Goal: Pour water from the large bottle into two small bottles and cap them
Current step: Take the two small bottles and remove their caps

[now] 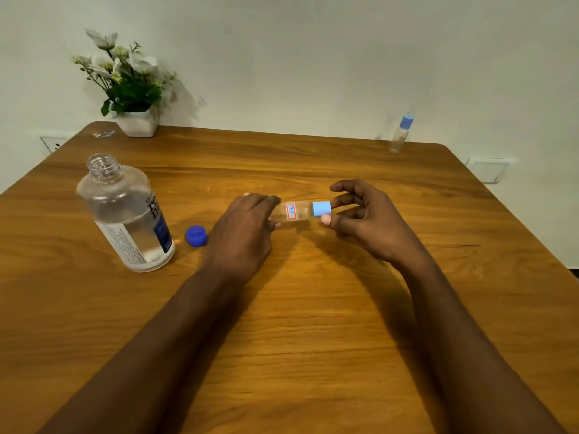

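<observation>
A small clear bottle (pixel 296 211) with a red-edged label lies sideways above the table's middle. My left hand (pixel 242 227) grips its base end. My right hand (pixel 360 214) pinches its light blue cap (pixel 321 209) between thumb and fingers. The large clear bottle (pixel 125 214) stands uncapped at the left, partly filled with water. Its dark blue cap (pixel 196 235) lies on the table just right of it. A second small bottle (pixel 400 134) with a light blue cap stands at the far right edge.
A white pot of white flowers (pixel 131 98) stands at the far left corner of the wooden table (pixel 313 308). A wall runs close behind the table, with sockets low at both sides.
</observation>
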`<state>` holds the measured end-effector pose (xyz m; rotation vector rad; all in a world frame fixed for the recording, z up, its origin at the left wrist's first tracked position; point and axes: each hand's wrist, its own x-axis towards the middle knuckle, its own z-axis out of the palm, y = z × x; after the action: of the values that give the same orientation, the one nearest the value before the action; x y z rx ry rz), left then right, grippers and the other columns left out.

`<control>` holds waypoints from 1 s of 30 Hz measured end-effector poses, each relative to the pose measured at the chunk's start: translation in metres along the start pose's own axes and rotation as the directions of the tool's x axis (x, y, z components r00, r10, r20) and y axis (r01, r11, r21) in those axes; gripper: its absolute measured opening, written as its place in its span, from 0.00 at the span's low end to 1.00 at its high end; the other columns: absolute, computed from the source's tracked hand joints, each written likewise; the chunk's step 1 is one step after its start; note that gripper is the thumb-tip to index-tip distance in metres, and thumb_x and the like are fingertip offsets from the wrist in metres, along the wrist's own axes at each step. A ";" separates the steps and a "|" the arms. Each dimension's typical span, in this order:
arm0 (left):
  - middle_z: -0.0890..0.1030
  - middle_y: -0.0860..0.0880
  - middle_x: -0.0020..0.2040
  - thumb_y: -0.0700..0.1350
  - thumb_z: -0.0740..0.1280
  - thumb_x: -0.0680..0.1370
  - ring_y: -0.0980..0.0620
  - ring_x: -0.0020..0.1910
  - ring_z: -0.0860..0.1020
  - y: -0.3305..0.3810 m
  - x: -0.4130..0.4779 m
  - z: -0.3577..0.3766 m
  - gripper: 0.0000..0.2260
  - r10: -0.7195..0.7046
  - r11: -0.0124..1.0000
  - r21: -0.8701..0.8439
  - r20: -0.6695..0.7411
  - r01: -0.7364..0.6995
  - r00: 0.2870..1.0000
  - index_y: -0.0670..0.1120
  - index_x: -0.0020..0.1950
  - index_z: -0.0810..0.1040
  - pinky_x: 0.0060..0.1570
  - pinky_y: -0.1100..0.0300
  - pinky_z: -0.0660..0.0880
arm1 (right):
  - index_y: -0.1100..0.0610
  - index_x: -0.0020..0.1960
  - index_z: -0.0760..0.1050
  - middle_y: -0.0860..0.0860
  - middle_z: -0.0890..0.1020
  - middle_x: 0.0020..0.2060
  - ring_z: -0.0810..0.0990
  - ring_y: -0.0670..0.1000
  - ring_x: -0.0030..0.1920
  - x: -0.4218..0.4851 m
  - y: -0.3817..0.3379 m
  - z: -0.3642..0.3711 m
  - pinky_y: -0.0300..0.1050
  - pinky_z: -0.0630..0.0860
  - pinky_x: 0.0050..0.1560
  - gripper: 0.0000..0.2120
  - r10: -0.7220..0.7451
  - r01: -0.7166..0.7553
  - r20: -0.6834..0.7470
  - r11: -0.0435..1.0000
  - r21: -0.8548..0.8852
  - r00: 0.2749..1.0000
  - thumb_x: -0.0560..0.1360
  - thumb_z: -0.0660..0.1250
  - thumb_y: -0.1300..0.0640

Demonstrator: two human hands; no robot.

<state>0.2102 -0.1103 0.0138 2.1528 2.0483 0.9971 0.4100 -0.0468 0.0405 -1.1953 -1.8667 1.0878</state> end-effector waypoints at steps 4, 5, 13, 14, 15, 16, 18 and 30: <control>0.78 0.45 0.61 0.40 0.67 0.77 0.45 0.62 0.73 0.004 -0.002 -0.001 0.18 0.013 1.000 0.000 0.005 -0.013 1.000 0.42 0.66 0.74 0.63 0.54 0.67 | 0.59 0.51 0.78 0.57 0.81 0.35 0.79 0.57 0.33 -0.001 -0.002 0.005 0.52 0.76 0.34 0.10 0.057 -0.054 -0.036 0.994 0.094 0.998 0.79 0.65 0.52; 0.77 0.45 0.61 0.41 0.67 0.77 0.45 0.62 0.72 0.005 -0.003 -0.001 0.18 0.017 1.000 0.003 0.009 -0.017 1.000 0.42 0.67 0.74 0.63 0.54 0.66 | 0.61 0.49 0.79 0.58 0.81 0.35 0.78 0.57 0.33 -0.002 -0.003 0.005 0.51 0.75 0.34 0.10 0.059 -0.057 -0.023 0.995 0.084 0.998 0.79 0.64 0.54; 0.77 0.46 0.62 0.41 0.66 0.77 0.47 0.63 0.72 0.004 -0.004 -0.001 0.19 0.005 1.000 0.008 0.024 -0.006 1.000 0.43 0.68 0.73 0.65 0.55 0.65 | 0.51 0.63 0.75 0.50 0.80 0.53 0.83 0.50 0.44 -0.004 -0.002 -0.005 0.49 0.82 0.43 0.23 -0.016 0.016 0.033 1.000 -0.019 0.999 0.70 0.75 0.61; 0.77 0.46 0.62 0.41 0.66 0.77 0.47 0.63 0.72 0.005 -0.004 -0.002 0.18 0.010 1.000 0.008 0.029 -0.011 1.000 0.43 0.67 0.73 0.65 0.55 0.66 | 0.51 0.64 0.75 0.50 0.80 0.51 0.82 0.51 0.41 -0.004 -0.002 -0.004 0.53 0.82 0.42 0.21 -0.007 0.008 0.014 0.999 -0.035 1.000 0.72 0.73 0.57; 0.77 0.46 0.62 0.41 0.67 0.77 0.47 0.62 0.72 0.005 -0.004 -0.002 0.18 0.019 1.000 0.004 0.031 -0.019 0.999 0.44 0.67 0.73 0.65 0.55 0.66 | 0.52 0.63 0.76 0.51 0.81 0.47 0.81 0.51 0.37 -0.003 -0.002 -0.004 0.55 0.81 0.40 0.18 0.002 -0.002 0.006 0.999 -0.040 1.000 0.74 0.71 0.54; 0.77 0.46 0.61 0.40 0.67 0.77 0.47 0.62 0.73 0.006 -0.005 -0.001 0.18 0.028 1.000 -0.002 0.030 -0.028 0.999 0.44 0.67 0.74 0.64 0.55 0.66 | 0.54 0.63 0.76 0.52 0.81 0.43 0.80 0.51 0.34 -0.003 -0.002 -0.003 0.56 0.81 0.39 0.16 0.019 -0.018 0.011 0.999 -0.034 1.000 0.76 0.69 0.54; 0.77 0.47 0.62 0.41 0.67 0.77 0.48 0.62 0.72 0.007 -0.005 -0.001 0.18 0.035 0.999 0.001 0.041 -0.035 0.999 0.45 0.67 0.73 0.65 0.56 0.65 | 0.56 0.62 0.78 0.53 0.82 0.39 0.79 0.49 0.33 -0.004 -0.001 -0.002 0.54 0.80 0.39 0.13 0.032 -0.030 0.070 0.999 -0.039 0.997 0.78 0.66 0.57; 0.78 0.48 0.58 0.46 0.63 0.79 0.50 0.59 0.74 0.007 -0.007 0.001 0.15 0.091 0.995 -0.048 0.081 -0.088 0.992 0.46 0.65 0.72 0.71 0.58 0.54 | 0.54 0.62 0.79 0.42 0.74 0.48 0.75 0.43 0.51 -0.005 -0.006 -0.007 0.30 0.72 0.49 0.21 -0.162 0.175 0.071 0.947 -0.271 0.984 0.72 0.70 0.68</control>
<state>0.2178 -0.1172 0.0128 2.2411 1.8907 0.9348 0.4154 -0.0512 0.0484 -1.1416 -2.1683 0.7872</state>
